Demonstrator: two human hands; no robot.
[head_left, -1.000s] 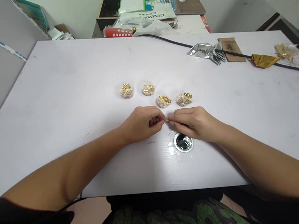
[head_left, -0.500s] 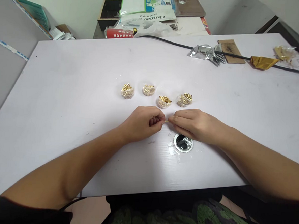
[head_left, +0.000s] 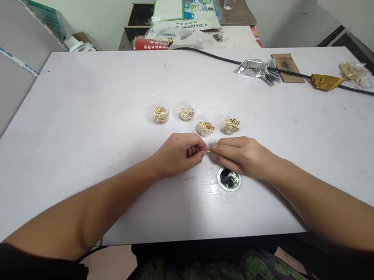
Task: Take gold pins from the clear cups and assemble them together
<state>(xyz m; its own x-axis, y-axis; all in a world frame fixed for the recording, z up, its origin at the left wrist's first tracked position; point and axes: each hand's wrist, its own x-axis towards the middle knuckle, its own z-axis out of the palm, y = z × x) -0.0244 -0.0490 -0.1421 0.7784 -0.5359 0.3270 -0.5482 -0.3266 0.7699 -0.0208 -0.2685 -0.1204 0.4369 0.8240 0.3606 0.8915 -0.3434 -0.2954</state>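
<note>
Between my two hands a thin gold-coloured metal pin bridges the gap, most of it covered by the fingertips. My left hand pinches its left end between thumb and forefinger, the other fingers curled. From the other side, the fingertips of my right hand close on its right end. Just beyond the hands stand small clear cups full of gold-coloured metal pieces: one cup behind the pin and another cup behind my right hand. Farther left are a third cup and one more cup.
A round metal-rimmed hole with clear tape around it lies below my right hand. Along the back right runs a black cable with silver foil, a cardboard piece and gold foil. Bags lie behind the white table.
The view has shifted very slightly. Both hands stay in place, pinching the thin gold-coloured pin as before.
</note>
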